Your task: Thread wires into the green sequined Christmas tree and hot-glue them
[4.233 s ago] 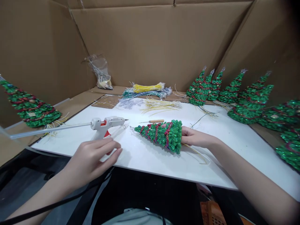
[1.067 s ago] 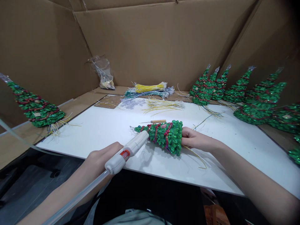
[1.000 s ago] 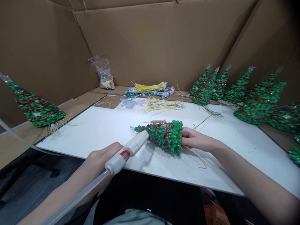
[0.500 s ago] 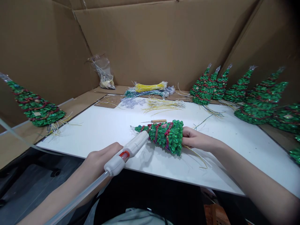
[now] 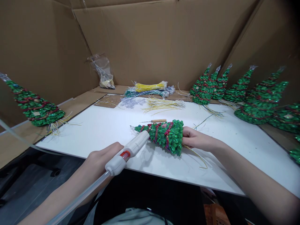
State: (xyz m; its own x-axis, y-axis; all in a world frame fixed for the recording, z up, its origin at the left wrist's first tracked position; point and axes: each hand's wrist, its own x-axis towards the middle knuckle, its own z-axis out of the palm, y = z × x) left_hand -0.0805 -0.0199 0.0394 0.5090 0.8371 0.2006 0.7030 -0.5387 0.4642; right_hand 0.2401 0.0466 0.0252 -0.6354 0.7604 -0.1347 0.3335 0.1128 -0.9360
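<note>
My left hand (image 5: 103, 158) is closed around a white glue gun (image 5: 127, 153) with a red inner part. A long translucent stick (image 5: 82, 197) runs out of its rear toward me. The gun's front end overlaps the upper part of a small green glittery Christmas tree (image 5: 164, 136) wound with red garland; whether the nozzle touches it is hidden. The tree lies on its side, tip to the left. At its base, my right hand (image 5: 197, 139) grips it, with some fingers hidden inside. Thin yellow and white wires (image 5: 199, 157) trail from the base.
A wooden-handled awl (image 5: 158, 121) lies behind the tree on the white board (image 5: 105, 125). Bundled wires (image 5: 151, 87) and loose yellow wires (image 5: 166, 104) lie farther back. Several finished-looking trees (image 5: 241, 86) stand right, another tree (image 5: 37, 107) left. Cardboard walls (image 5: 152, 40) enclose the table.
</note>
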